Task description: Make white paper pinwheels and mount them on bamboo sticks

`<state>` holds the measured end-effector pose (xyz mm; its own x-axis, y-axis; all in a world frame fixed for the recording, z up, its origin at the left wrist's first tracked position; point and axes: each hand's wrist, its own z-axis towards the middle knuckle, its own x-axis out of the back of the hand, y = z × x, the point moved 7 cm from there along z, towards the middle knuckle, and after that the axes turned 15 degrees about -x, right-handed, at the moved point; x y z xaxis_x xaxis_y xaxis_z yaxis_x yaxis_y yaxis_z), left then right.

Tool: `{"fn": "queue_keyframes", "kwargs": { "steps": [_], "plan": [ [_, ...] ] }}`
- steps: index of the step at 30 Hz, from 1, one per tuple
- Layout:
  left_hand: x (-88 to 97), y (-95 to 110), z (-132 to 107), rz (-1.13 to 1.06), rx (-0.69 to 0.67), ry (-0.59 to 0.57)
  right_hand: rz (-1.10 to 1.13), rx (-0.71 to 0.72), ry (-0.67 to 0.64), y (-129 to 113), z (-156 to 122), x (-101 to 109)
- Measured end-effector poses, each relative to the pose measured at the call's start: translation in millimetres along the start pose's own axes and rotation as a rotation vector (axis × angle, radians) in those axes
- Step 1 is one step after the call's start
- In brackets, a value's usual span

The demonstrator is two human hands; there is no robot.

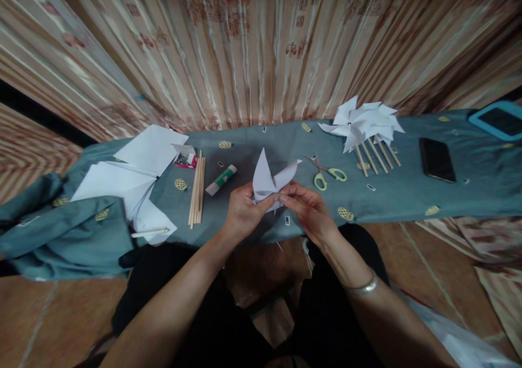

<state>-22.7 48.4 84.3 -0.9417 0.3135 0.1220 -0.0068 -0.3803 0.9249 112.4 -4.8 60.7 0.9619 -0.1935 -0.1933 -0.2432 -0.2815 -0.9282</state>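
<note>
Several paper pinwheels [354, 126] on sticks lie on the worktop [391, 202] right of the scissors [327, 168], apparently finished. One white paper piece [264, 180], left of the scissors, looks only partly shaped: two points stand up and no stick shows on it. Well left of the scissors, more white sheets [118, 183], loose sticks [197, 191] and a small box [185, 158] seem left to use. The left hand [242, 207] grips the paper piece's left side; the right hand [305, 207] pinches its lower right between thumb and finger. Fingers hide its middle, so whether it is fastened there I cannot tell.
</note>
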Motion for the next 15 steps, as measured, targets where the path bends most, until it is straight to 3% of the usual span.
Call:
{"fn": "queue_keyframes", "kwargs": {
  "steps": [15],
  "plan": [
    [-0.2, -3.2, 0.6, -0.036, 0.042, 0.005, 0.102, 0.043, 0.054, -5.3, 0.9, 0.6]
  ]
}}
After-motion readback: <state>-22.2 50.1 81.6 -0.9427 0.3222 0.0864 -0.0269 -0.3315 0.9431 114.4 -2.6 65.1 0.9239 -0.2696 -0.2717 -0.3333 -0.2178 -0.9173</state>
